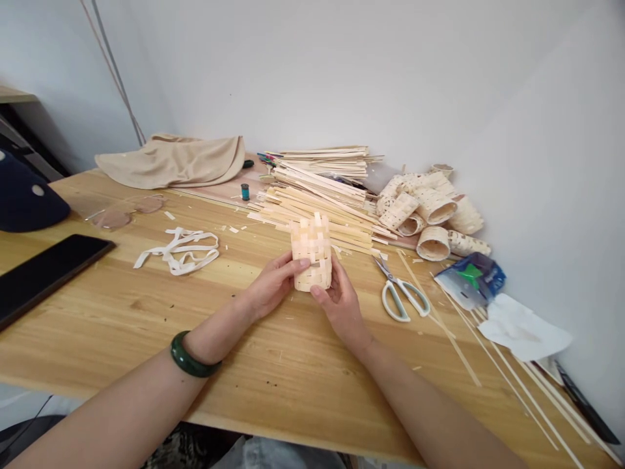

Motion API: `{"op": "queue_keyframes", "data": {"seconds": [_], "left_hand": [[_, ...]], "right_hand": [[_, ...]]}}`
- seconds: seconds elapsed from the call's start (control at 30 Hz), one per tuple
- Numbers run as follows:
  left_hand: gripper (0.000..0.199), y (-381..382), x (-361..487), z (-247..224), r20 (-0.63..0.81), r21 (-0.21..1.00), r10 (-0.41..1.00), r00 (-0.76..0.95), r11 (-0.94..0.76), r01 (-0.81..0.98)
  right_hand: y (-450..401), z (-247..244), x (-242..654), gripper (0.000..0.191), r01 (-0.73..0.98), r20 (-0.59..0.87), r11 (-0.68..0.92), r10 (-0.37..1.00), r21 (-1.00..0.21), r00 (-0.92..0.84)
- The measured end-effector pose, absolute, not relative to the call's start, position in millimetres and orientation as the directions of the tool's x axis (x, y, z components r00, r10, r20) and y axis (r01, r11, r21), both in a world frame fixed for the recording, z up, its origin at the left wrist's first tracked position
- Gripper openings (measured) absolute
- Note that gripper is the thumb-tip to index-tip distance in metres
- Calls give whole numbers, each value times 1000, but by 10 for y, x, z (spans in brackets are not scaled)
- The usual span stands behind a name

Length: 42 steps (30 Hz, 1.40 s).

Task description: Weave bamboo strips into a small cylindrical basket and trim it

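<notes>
The left arm (pixel 122 398) and the right arm (pixel 430 407) come in from the bottom and lean toward each other. The left hand (pixel 273 284) lies on its side, with its fingers (pixel 288 268) bent and pointing right. The right hand (pixel 342 307) turns up, with its thumb (pixel 319 294) pointing left and its fingers curving up. Both hands are curled and close together, with a small gap between them

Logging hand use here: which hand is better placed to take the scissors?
Right, probably: the right hand sits nearer the white-handled scissors, on that side of the woven basket; the left hand is across it.
</notes>
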<state>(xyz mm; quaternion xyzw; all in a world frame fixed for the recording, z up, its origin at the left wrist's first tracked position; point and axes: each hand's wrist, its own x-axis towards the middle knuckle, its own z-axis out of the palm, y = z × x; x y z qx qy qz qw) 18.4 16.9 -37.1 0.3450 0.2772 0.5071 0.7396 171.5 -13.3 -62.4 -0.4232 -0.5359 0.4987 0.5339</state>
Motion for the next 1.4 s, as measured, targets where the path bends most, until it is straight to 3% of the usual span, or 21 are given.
{"op": "queue_keyframes", "data": {"seconds": [0.27, 0.5, 0.67, 0.87, 1.03, 1.23, 1.4], "left_hand": [[57, 132, 213, -403, -115, 825, 923, 368, 295, -483], [57, 132, 201, -363, -54, 949, 986, 159, 100, -298], [63, 125, 193, -346, -17, 970, 990, 139, 50, -239], [54, 164, 188, -387, -119, 838, 975, 186, 199, -508], [59, 159, 117, -348, -192, 851, 961, 199, 263, -453], [62, 132, 62, -287, -228, 936, 951, 207, 273, -224], [70, 141, 74, -262, -360, 855, 913, 191, 404, -325]], "right_hand": [[-115, -597, 1753, 50, -307, 68, -20, 960, -951, -272], [-160, -615, 1750, 48, -73, 114, 106, 987, -992, -112], [-148, -677, 1783, 48, -128, 32, 20, 995, -992, -94], [-119, -795, 1781, 52, -203, 24, 13, 998, -979, -51], [-139, -790, 1787, 45, -162, 67, 49, 992, -986, -107], [-166, -739, 1789, 38, -132, 106, 85, 981, -988, -160], [-159, -673, 1791, 37, -56, 83, 75, 984, -996, -160]]}}
